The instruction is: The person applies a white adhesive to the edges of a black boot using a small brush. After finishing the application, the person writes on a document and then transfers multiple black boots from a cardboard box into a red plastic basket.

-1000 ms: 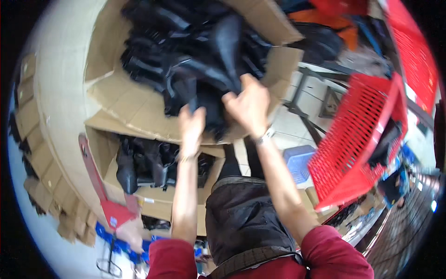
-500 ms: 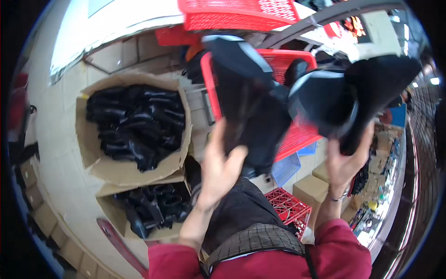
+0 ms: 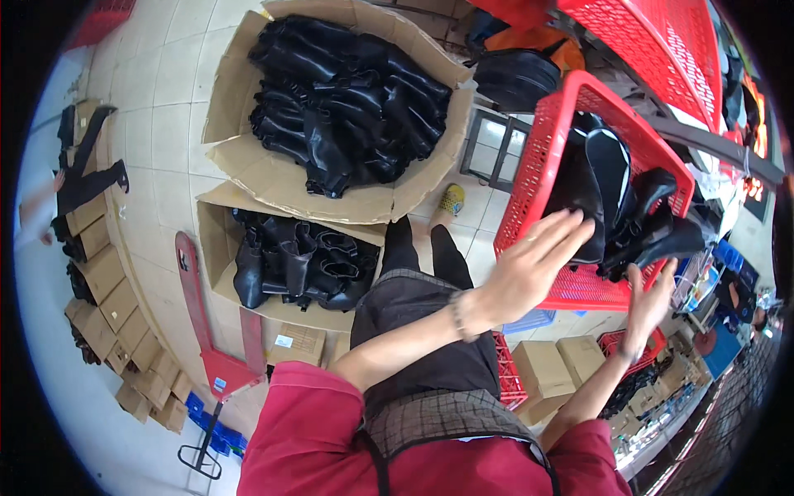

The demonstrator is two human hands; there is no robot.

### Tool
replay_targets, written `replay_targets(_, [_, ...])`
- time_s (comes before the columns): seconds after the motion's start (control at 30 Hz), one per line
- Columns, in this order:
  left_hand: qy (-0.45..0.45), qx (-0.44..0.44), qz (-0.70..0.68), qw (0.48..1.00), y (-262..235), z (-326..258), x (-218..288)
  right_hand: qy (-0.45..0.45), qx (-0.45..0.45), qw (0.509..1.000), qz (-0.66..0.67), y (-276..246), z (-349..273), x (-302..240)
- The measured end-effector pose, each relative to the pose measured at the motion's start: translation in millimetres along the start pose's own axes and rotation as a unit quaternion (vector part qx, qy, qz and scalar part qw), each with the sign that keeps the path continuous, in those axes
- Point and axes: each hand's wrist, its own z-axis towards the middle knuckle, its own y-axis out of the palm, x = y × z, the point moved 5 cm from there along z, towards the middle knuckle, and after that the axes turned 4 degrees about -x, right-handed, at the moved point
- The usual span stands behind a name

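Basket [image 3: 542, 157] at right, boots [image 3: 616, 194] inside it. Left hand [image 3: 529, 269] at basket's near wall, fingers over the rim; right hand [image 3: 649, 302] at its near right corner, just under the boots. Two open cartons at left: far carton [image 3: 248, 169] full of boots, near carton [image 3: 217, 273] just before it, also boots inside. Pallet jack [image 3: 211, 331] near left of the near carton. Small boxes [image 3: 550, 368] near, below the basket. Stacked boxes [image 3: 103, 306] along far left edge.

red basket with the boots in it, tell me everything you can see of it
The red basket is a plastic crate with lattice walls and a thick solid rim. It stands tilted, open side up, to the person's right. Several black boots lie piled inside. The left hand reaches over its near wall; the right hand is at its lower corner.
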Motion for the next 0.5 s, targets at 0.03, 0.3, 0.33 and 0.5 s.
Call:
replay_targets(0.03, [-0.001, 0.037, 0.014, 0.999, -31, -9, -10, -0.002, 0.040, 0.990, 0.133, -31, -15, -39])
replay_targets(0.3, [-0.404, 0.142, 0.080, 0.900, -112, -143, -276, -0.229, -0.240, 0.858, 0.392, 181, -107, -366])
replay_targets(0.33, [-0.475, 0.107, 0.019, 0.873, -104, -152, -308, -0.209, -0.230, 0.868, 0.387, 238, -90, -383])
replay_targets(0.5, [-0.544, 0.136, 0.021, 0.828, -49, -115, -423, -0.273, -0.048, 0.949, 0.149, 404, 39, -443])
